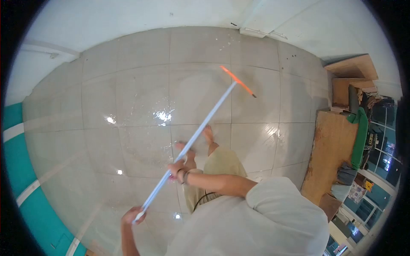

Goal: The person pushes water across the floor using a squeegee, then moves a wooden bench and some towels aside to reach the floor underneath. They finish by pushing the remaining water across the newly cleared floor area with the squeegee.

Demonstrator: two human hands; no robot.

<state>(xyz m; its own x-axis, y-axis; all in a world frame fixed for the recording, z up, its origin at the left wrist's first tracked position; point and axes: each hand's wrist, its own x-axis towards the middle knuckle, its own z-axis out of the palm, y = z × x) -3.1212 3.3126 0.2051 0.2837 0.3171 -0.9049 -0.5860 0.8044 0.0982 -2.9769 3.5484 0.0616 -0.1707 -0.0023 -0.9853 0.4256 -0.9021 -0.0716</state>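
A floor squeegee [211, 113] with a long pale-blue pole and an orange blade runs slantwise across the view. Its blade lies on the tiled floor at the upper middle. My left hand [133, 215] is closed around the pole near its top end, at the lower left. Further down the pole, my right hand [176, 167] is wrapped round it, with dark bands on the wrist. Below the pole are my bare feet [208, 133] on the tiles. Wet patches [163, 116] shine on the floor left of the pole.
White walls [141, 15] border the floor at the top. A teal and white surface [32, 187] curves along the left. On the right stand a wooden cabinet [331, 149], a cardboard box [341, 91], a green cloth [360, 136] and windows [386, 136].
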